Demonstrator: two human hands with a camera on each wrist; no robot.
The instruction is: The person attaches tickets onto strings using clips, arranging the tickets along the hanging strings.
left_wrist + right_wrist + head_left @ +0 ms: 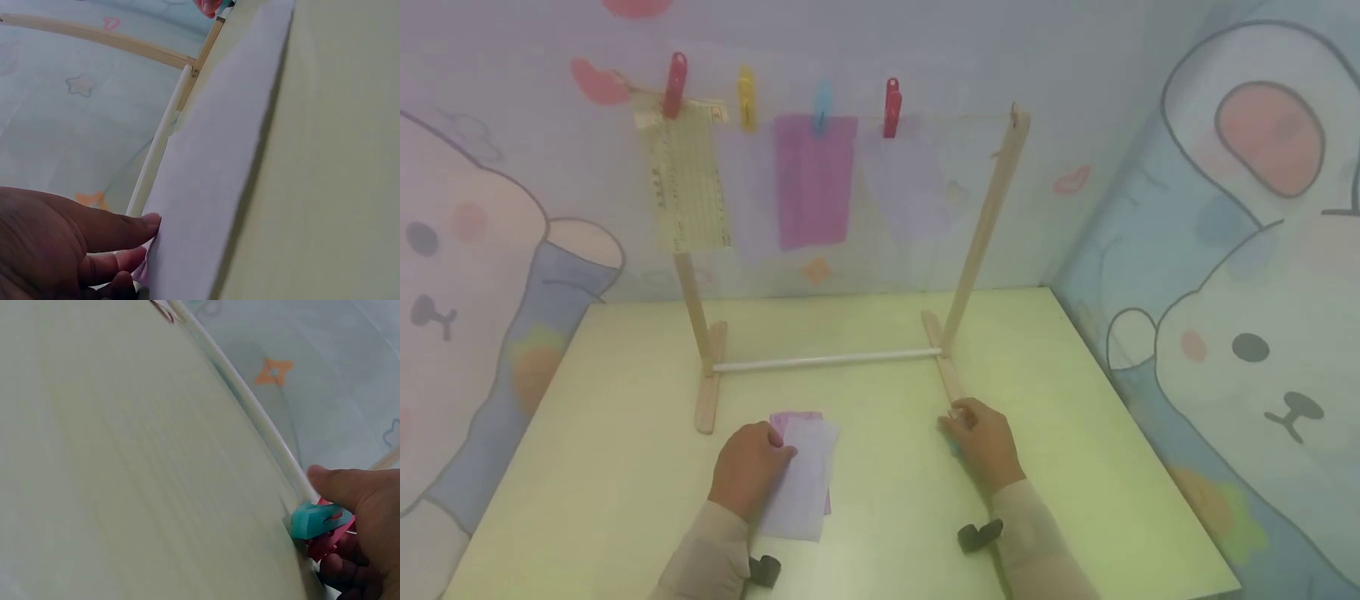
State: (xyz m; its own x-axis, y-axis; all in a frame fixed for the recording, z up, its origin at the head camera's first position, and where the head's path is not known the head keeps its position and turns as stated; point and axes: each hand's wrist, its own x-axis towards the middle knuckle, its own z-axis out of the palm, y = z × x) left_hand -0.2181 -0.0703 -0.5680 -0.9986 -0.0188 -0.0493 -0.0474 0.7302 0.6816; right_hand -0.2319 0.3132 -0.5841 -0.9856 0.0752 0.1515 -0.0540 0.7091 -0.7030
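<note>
My left hand (748,468) pinches the left edge of a white paper sheet (801,492), thumb on top. A purple sheet (796,416) lies beneath it, its edges showing. In the left wrist view the white sheet (219,144) slants up from the thumb. At the front end of the stand's right foot, my right hand (988,442) is over small clothespins. The right wrist view shows a teal clothespin (319,520) and a red clothespin (330,544) between thumb and curled fingers. Whether the fingers grip them is hidden.
Behind the hands stands a wooden drying rack (981,242) with a white crossbar (827,361). From its line hang a yellow printed sheet (688,183), a purple sheet (815,187) and pale sheets, held by red, yellow and blue clothespins. Cartoon-covered walls (1225,250) border the pale table (1075,400).
</note>
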